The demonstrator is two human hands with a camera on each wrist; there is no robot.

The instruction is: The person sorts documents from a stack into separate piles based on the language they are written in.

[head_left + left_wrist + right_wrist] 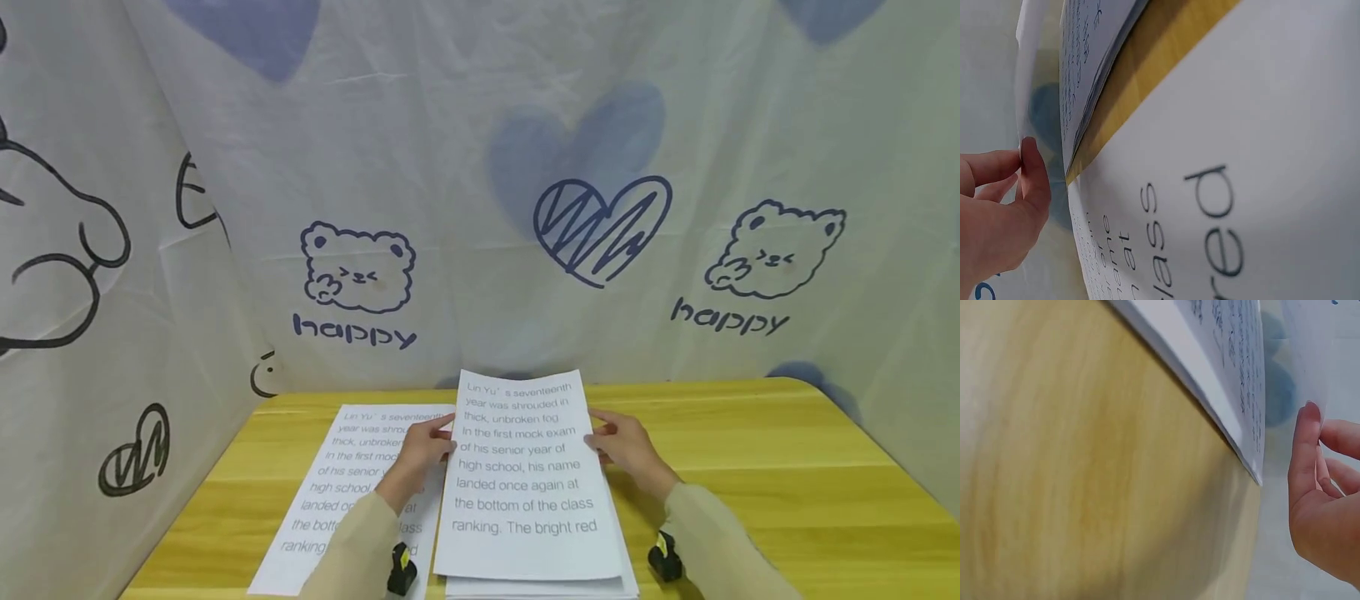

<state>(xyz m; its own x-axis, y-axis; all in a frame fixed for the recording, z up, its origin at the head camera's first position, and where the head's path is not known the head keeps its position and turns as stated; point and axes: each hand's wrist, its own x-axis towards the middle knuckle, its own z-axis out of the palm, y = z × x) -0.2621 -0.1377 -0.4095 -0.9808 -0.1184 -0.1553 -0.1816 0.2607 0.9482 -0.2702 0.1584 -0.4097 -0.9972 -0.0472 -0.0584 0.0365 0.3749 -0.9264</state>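
Both hands hold up one printed sheet of paper (517,554) by its side edges. My left hand (422,454) pinches the left edge between thumb and fingers, and my right hand (630,450) pinches the right edge. In the wrist views the lifted sheet (1030,75) stands apart from the paper below. Under it lies a stack of printed paper (1210,394), mostly covered in the head view. Another printed sheet (300,500), bearing the same large text, lies flat to the left, partly hidden by my left forearm.
The yellow wooden table (765,467) extends to the right of the stack. A white curtain (465,300) with hearts and bear drawings hangs behind the table and along its left side. Each sleeve carries a small black device (664,557) near the wrist.
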